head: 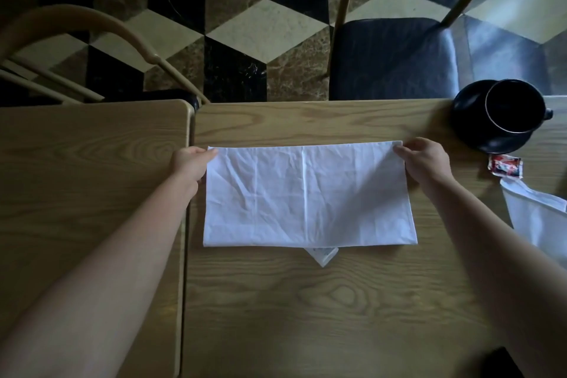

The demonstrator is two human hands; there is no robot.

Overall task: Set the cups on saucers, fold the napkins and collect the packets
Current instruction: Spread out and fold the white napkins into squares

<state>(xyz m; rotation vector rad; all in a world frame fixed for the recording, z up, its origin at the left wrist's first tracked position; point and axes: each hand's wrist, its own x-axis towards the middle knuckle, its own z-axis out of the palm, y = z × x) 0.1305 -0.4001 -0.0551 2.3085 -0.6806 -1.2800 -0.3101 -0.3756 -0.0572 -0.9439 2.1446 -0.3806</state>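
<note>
A white napkin lies flat on the wooden table, folded into a wide rectangle. My left hand pinches its far left corner and my right hand pinches its far right corner. A pale packet pokes out from under the napkin's near edge. At the far right a black cup stands on a black saucer. A red and white packet lies just in front of the saucer. A second white napkin lies crumpled at the right edge.
A second wooden table adjoins on the left, with a narrow gap between the two. Beyond the far edge stand a dark-cushioned chair and a curved wooden chair back on a checkered floor. A dark object sits at the bottom right.
</note>
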